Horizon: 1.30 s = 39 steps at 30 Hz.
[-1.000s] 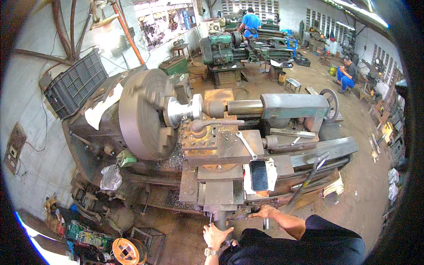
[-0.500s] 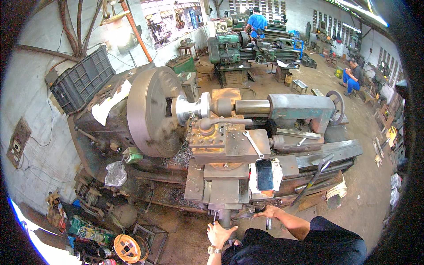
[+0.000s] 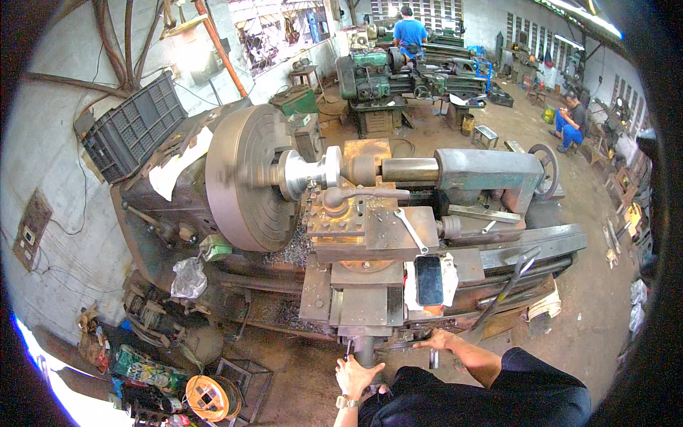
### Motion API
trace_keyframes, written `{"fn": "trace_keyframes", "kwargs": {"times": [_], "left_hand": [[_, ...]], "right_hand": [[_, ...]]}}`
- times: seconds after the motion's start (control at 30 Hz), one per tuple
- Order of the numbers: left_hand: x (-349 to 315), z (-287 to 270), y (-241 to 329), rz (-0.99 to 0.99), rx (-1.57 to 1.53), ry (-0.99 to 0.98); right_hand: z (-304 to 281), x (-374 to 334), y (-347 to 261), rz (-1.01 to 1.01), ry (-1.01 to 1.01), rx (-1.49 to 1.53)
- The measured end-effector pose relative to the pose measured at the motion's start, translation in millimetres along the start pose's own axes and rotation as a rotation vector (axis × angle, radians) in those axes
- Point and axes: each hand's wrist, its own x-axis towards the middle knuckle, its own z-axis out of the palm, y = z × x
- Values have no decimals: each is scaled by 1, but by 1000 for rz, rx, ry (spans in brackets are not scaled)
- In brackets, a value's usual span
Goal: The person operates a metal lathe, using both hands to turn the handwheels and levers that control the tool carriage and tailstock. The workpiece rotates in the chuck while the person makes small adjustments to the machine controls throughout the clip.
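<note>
In front of me is a large lathe, its big round chuck blurred at the jaws as if spinning. A shiny stepped metal workpiece sits between the chuck and the tailstock. The tool post stands close on the near side of the workpiece. At the carriage's front, my left hand has its fingers at a short metal crank handle, thumb stretched out to the right; its grip is partly hidden. My right hand curls its fingers over a dark lever right of the crank.
A wrench and a phone on a white cloth lie on the carriage. A long lever rises at the right. A cable reel stands lower left. Two people, one by a green lathe, are farther off.
The view has shifted slightly. Both hands keep nearly the same places on the controls. The chuck's jaw area looks blurred differently, and the far person in blue has turned or shifted a little.
</note>
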Motion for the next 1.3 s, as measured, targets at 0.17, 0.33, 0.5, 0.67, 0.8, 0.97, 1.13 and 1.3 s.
{"fn": "trace_keyframes", "kwargs": {"times": [0.17,0.33,0.5,0.67,0.8,0.97,1.13,1.3], "left_hand": [[1,2,-1,-11,26,-3],[2,5,-1,0,11,47],[2,3,-1,-8,8,-18],[2,4,-1,-7,33,-10],[1,7,-2,30,21,91],[1,9,-3,28,13,92],[2,11,-4,23,19,99],[3,12,-4,9,20,67]], "right_hand": [[5,17,13,141,-132,-77],[11,16,21,-174,50,28],[6,10,14,-75,-9,9],[-2,-7,7,-235,69,144],[-6,-13,2,-284,67,183],[-8,-14,2,-105,36,80],[-9,-17,2,-188,73,134],[-10,-15,7,-135,25,97]]}}
